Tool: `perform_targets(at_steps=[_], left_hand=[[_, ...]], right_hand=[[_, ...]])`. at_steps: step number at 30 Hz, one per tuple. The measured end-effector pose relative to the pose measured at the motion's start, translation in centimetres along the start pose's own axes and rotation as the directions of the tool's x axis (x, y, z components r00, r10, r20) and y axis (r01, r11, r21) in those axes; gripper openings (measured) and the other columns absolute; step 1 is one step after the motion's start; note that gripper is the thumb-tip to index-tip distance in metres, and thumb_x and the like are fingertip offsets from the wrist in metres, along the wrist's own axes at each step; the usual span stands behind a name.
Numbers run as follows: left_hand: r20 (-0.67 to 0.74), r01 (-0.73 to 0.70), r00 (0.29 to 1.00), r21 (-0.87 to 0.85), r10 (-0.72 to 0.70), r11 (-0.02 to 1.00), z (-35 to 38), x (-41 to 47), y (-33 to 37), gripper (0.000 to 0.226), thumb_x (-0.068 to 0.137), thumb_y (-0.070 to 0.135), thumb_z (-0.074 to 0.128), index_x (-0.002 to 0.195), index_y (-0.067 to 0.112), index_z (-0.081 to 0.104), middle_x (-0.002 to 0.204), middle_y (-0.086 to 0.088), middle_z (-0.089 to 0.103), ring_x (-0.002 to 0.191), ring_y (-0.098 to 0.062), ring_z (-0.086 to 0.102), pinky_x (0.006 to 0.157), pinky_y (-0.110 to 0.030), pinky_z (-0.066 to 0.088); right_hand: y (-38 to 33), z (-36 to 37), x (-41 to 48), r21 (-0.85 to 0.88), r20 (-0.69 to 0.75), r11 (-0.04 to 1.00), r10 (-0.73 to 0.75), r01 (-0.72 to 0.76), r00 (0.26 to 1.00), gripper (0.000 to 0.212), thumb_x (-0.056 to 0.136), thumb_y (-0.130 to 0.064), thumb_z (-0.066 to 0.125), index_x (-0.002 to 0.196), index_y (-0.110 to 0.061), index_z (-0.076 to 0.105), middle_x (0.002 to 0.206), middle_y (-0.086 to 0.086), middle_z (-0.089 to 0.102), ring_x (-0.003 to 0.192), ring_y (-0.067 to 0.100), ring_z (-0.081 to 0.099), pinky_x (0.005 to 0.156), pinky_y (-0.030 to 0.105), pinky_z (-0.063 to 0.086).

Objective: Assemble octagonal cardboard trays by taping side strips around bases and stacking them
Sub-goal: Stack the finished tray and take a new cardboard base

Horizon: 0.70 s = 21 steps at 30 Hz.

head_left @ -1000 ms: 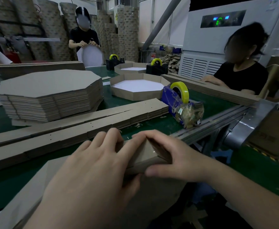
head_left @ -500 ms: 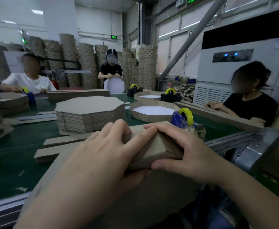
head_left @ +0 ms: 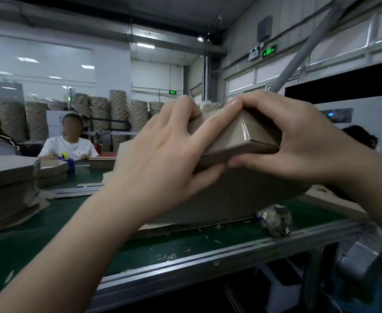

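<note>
Single head-worn view faces forward, low across the table

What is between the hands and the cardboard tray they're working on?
Nothing visible. The left hand and the right hand both pinch the cardboard tray at its taped corner, fingers on top and thumbs underneath, touching the cardboard directly.

A grey ceiling with beams runs over the hall, and strip lights glow near the white back wall. Along the right side, a row of windows lets in pale light beneath a green exit sign. A second green sign hangs farther back. A grey pipe slants across the windows. Below it stands a white cabinet, possibly an air conditioner. The long table has a green top and a metal edge rail.
</note>
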State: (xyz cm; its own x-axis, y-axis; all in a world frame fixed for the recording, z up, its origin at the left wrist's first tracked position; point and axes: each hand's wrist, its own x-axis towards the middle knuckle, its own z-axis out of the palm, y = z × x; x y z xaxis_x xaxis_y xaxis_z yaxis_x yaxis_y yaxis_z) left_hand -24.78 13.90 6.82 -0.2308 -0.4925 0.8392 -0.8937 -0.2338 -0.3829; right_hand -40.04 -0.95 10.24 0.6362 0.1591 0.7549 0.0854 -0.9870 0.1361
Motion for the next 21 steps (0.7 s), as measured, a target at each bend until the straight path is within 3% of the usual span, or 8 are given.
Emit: perform_targets(at_steps=[3, 6, 11, 13, 16, 18, 21], left_hand=[[-0.1, -0.006, 0.995, 0.002, 0.006, 1.0, 4.1, 0.3, -1.1, 0.069, 0.085, 0.039, 0.059, 0.146, 0.018, 0.035, 0.104, -0.021, 0.05, 0.095, -0.035, 0.048, 0.076, -0.044, 0.042], [-0.219, 0.021, 0.975, -0.028, -0.026, 0.999, 9.2, 0.6, -2.5, 0.06, 0.086, 0.03, 0.063, 0.141, 0.017, 0.043, 0.105, -0.024, 0.055, 0.094, -0.035, 0.049, 0.079, -0.043, 0.038], [-0.314, 0.113, 0.941, -0.054, -0.124, 0.992, 18.7, 0.9, -4.7, 0.051, 0.088, 0.01, 0.06, 0.136, 0.017, 0.045, 0.121, -0.026, 0.056, 0.113, -0.039, 0.051, 0.1, -0.049, 0.039], [-0.253, 0.187, 0.947, -0.072, -0.2, 0.98, 22.4, 0.2, -5.6, 0.057, 0.085, 0.0, 0.058, 0.139, 0.015, 0.046, 0.132, -0.027, 0.049, 0.123, -0.042, 0.047, 0.102, -0.055, 0.038], [-0.073, 0.354, 0.929, -0.11, -0.362, 0.929, 27.4, -2.2, -7.4, 0.049, 0.08, 0.003, 0.063, 0.129, 0.006, 0.056, 0.139, -0.028, 0.041, 0.13, -0.044, 0.039, 0.101, -0.057, 0.037], [0.048, 0.461, 0.887, -0.127, -0.459, 0.878, 30.3, -4.5, -8.6, 0.035, 0.078, 0.006, 0.063, 0.114, 0.004, 0.063, 0.138, -0.028, 0.041, 0.124, -0.044, 0.043, 0.096, -0.053, 0.041], [0.158, 0.528, 0.848, -0.148, -0.507, 0.837, 33.7, -8.2, -9.8, 0.026, 0.074, 0.004, 0.064, 0.1, 0.005, 0.066, 0.133, -0.026, 0.046, 0.11, -0.044, 0.05, 0.087, -0.048, 0.043]], right_hand=[[2.1, 2.0, 0.7, -0.147, -0.033, 0.988, -0.063, 0.058, 0.997, 0.071, 0.076, -0.053, 0.066, 0.131, -0.011, 0.05, 0.121, 0.001, 0.059, 0.11, 0.021, 0.058, 0.088, 0.041, 0.05], [5.3, 5.2, 1.8, -0.312, -0.077, 0.943, -0.149, 0.118, 0.986, 0.063, 0.079, -0.036, 0.075, 0.128, -0.002, 0.054, 0.114, 0.013, 0.062, 0.104, 0.031, 0.06, 0.084, 0.045, 0.05], [12.1, 11.7, 3.8, -0.486, -0.056, 0.865, -0.177, 0.128, 0.983, 0.059, 0.074, -0.022, 0.077, 0.122, 0.005, 0.056, 0.106, 0.022, 0.062, 0.093, 0.039, 0.059, 0.075, 0.045, 0.044], [15.1, 14.6, 4.2, -0.522, -0.044, 0.844, -0.171, 0.123, 0.984, 0.057, 0.073, -0.02, 0.076, 0.119, 0.007, 0.058, 0.103, 0.023, 0.062, 0.088, 0.04, 0.059, 0.072, 0.043, 0.044], [19.8, 19.1, 4.0, -0.548, 0.004, 0.824, -0.169, 0.143, 0.986, 0.05, 0.073, -0.017, 0.07, 0.115, 0.009, 0.06, 0.098, 0.024, 0.062, 0.084, 0.041, 0.06, 0.071, 0.045, 0.05], [23.1, 21.8, 3.5, -0.563, 0.05, 0.81, -0.165, 0.164, 0.985, 0.048, 0.072, -0.017, 0.067, 0.114, 0.007, 0.06, 0.097, 0.022, 0.062, 0.083, 0.039, 0.06, 0.07, 0.045, 0.051], [28.2, 25.6, 2.7, -0.584, 0.102, 0.799, -0.102, 0.143, 0.99, 0.057, 0.065, -0.016, 0.076, 0.114, 0.005, 0.057, 0.098, 0.021, 0.062, 0.081, 0.037, 0.059, 0.069, 0.042, 0.048]])
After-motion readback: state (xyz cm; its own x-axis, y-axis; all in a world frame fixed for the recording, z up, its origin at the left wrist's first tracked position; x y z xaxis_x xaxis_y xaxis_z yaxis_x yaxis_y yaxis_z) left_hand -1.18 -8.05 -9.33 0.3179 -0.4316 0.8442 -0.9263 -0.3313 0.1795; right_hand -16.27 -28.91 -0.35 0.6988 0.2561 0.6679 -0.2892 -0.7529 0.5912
